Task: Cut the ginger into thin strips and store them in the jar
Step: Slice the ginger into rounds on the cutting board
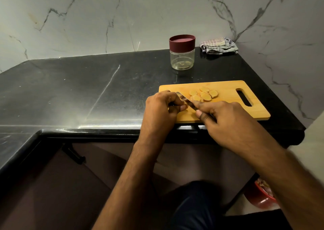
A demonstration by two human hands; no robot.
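- Centrally, cutting board [228, 105] on black counter [87, 93]; ginger slices [204, 94] heaped toward its 11 o'clock.
- Left hand [161, 107]: fingers curled, pinching ginger piece [185, 105] at board's 9 o'clock edge.
- Right hand [226, 117]: fingers wrapped round knife [185, 99], blade against that piece.
- Jar [182, 53], maroon lid on, at 12 o'clock beyond board; folded cloth [219, 46] at 1 o'clock.

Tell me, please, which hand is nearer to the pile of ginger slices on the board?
The right hand. Its forefinger lies along the knife and ends just below the ginger slices. The left hand grips a ginger piece farther to the left, across the blade.
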